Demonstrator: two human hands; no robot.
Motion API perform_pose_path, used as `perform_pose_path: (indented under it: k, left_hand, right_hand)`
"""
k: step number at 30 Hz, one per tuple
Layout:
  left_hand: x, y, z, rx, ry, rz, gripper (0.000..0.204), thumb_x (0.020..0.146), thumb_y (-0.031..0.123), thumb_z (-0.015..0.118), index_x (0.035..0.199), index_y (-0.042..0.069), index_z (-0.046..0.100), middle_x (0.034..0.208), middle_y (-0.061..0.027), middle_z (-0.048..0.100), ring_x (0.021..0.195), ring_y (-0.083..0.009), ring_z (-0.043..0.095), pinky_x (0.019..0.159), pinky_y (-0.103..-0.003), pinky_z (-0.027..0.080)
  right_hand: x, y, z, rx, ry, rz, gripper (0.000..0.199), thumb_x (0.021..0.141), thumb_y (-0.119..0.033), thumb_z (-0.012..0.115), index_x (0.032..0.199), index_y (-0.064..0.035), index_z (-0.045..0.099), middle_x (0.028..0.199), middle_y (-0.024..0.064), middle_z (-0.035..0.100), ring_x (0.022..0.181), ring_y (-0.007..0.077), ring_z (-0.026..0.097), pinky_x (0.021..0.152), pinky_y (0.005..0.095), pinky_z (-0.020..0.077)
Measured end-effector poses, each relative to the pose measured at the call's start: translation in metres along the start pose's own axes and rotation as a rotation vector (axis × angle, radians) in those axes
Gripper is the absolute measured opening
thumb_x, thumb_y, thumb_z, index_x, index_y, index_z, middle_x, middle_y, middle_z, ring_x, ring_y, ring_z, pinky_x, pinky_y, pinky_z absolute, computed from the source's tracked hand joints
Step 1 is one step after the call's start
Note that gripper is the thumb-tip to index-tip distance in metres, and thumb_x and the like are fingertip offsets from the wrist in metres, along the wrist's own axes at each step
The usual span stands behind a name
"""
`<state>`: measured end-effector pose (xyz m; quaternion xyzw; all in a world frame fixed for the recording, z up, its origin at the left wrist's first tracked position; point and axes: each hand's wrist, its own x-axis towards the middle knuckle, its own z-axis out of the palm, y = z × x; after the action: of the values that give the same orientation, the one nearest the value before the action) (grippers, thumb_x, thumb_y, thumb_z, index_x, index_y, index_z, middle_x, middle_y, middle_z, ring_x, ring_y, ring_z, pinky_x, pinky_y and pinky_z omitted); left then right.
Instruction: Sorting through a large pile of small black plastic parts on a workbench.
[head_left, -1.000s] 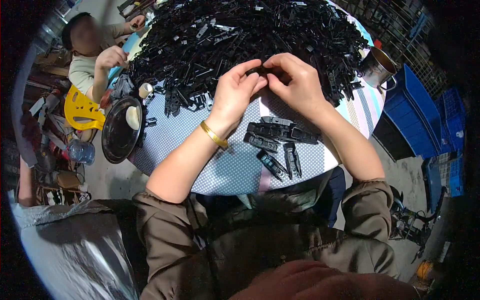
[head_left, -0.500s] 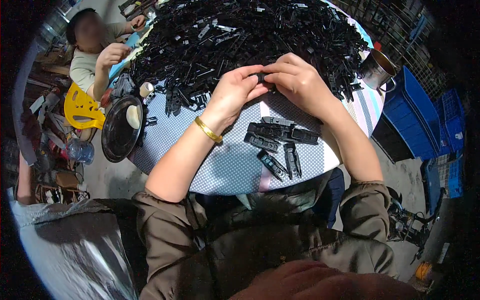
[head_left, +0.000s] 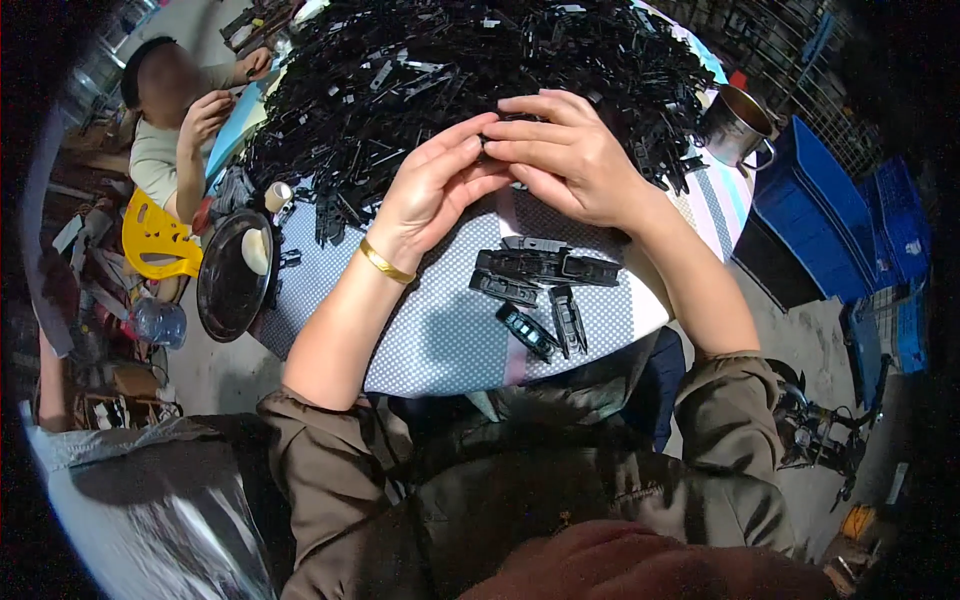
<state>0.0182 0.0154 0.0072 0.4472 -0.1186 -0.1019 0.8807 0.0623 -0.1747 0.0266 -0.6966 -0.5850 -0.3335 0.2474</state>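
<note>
So, scanning left to right: one other person (head_left: 170,120) sits at the far left edge of the table, hands up near their chest, next to one yellow plastic chair (head_left: 155,235). Then one round black tray (head_left: 232,275) with a pale lump on it, sitting at the table's left rim. The table (head_left: 440,340) has a dotted blue-white cloth, and its whole far half is buried under one huge pile of black plastic parts (head_left: 450,70), way too many to count. Nearer the body there's a small sorted group of black pieces (head_left: 540,285); I count about five, lying side by side and touching. Far right: one metal pot (head_left: 738,125) and a stack of blue crates (head_left: 840,220) on the floor.

Hands: left hand (head_left: 430,190), gold bangle on the wrist, has its fingers curled and pinching a small black part (head_left: 487,143) right at the pile's near edge. Right hand (head_left: 565,155) meets it fingertip to fingertip, fingers bent and gripping the same piece from the other side. The part is mostly hidden between them.

Versus half a second ago: both hands sit a touch higher, closer to the pile; the sorted group hasn't changed.
</note>
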Motion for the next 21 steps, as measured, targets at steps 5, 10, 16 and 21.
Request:
perform_pose_path:
  k: [5, 10, 16, 21]
  left_hand:
    - [0.000, 0.002, 0.002, 0.172, 0.060, 0.021, 0.040, 0.090, 0.009, 0.044, 0.125, -0.007, 0.033, 0.108, -0.0204, 0.053, 0.094, -0.0278, 0.059, 0.083, -0.034, 0.051]
    - [0.001, -0.004, 0.013, 0.264, 0.101, -0.034, 0.041, 0.090, 0.008, 0.041, 0.126, -0.009, 0.029, 0.102, -0.0214, 0.054, 0.090, -0.0265, 0.061, 0.077, -0.028, 0.053]
    - [0.000, -0.014, 0.010, 0.278, 0.117, -0.105, 0.041, 0.090, 0.007, 0.042, 0.125, -0.009, 0.029, 0.102, -0.0213, 0.054, 0.089, -0.0250, 0.061, 0.076, -0.028, 0.053]
    - [-0.001, -0.010, 0.017, 0.274, 0.150, -0.096, 0.040, 0.090, 0.006, 0.039, 0.126, -0.009, 0.029, 0.104, -0.0222, 0.053, 0.090, -0.0248, 0.061, 0.077, -0.028, 0.053]
  right_hand:
    - [-0.011, 0.022, 0.010, 0.448, 0.119, 0.430, 0.024, 0.081, -0.011, 0.056, 0.103, -0.0035, 0.061, 0.105, 0.0101, 0.060, 0.098, 0.0189, 0.055, 0.083, 0.0291, 0.0430]
    - [-0.047, 0.098, -0.015, -0.307, 0.158, 0.751, 0.024, 0.078, -0.022, 0.060, 0.097, -0.0074, 0.065, 0.096, 0.0132, 0.062, 0.082, 0.0294, 0.060, 0.075, 0.0317, 0.0474]
    - [-0.049, 0.114, 0.000, -0.615, -0.103, 0.718, 0.018, 0.075, -0.020, 0.062, 0.087, -0.0072, 0.067, 0.100, 0.0087, 0.060, 0.091, 0.0283, 0.054, 0.077, 0.0349, 0.0457]
    - [-0.034, 0.096, -0.007, -0.603, 0.225, 0.568, 0.012, 0.072, -0.013, 0.063, 0.081, -0.0068, 0.068, 0.086, 0.0072, 0.058, 0.079, 0.0251, 0.055, 0.070, 0.0335, 0.0458]
